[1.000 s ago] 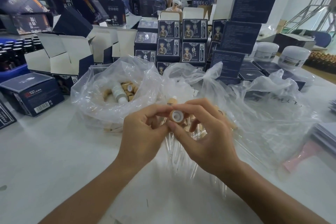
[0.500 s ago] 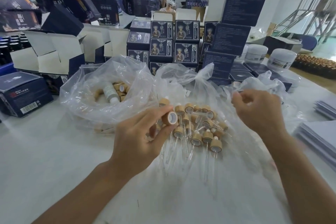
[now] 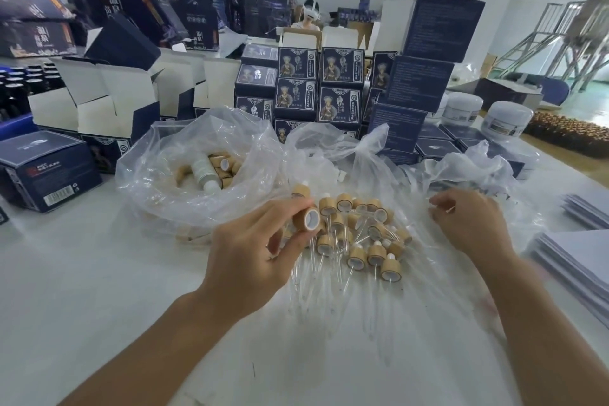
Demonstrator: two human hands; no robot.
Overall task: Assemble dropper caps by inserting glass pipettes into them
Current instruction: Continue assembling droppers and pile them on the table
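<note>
My left hand [image 3: 253, 260] pinches a bamboo-coloured dropper cap [image 3: 308, 219] between thumb and fingers, with its white open end facing me. Just right of it, a pile of assembled droppers [image 3: 365, 241] lies on clear plastic, their glass pipettes pointing toward me. My right hand [image 3: 474, 227] is farther right over a crumpled clear bag [image 3: 468, 171]. Its fingers are curled and pinch what looks like a thin glass pipette [image 3: 447, 208]. A second clear bag [image 3: 155, 181] at the left holds several loose caps [image 3: 224, 165] and a small white bottle.
Dark blue product boxes [image 3: 329, 92] are stacked along the back, with open white-lined cartons [image 3: 108, 102] at the left. White jars [image 3: 504, 119] stand at the right rear. A stack of paper sheets [image 3: 580, 260] lies at the right edge. A person sits far behind the boxes.
My hands were together at the cap a second ago. The right hand has moved away to the right over the crumpled bag. The left hand keeps the cap, uncovering the dropper pile.
</note>
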